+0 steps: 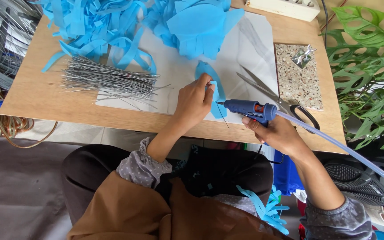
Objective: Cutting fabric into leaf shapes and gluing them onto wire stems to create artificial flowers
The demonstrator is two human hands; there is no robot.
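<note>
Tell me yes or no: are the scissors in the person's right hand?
No: the right hand holds a blue glue gun, while the scissors lie untouched on the table just beyond it.

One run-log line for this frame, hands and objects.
left hand: pinches blue foam strip | right hand: holds blue glue gun, nozzle at strip | scissors, wire bundle on table

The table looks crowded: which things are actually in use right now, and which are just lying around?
In use:
left hand holding a blue foam petal
right hand holding the blue glue gun
thin wire at the petal

Lying about:
scissors
wire bundle
blue foam scraps
speckled tile
power strip
</note>
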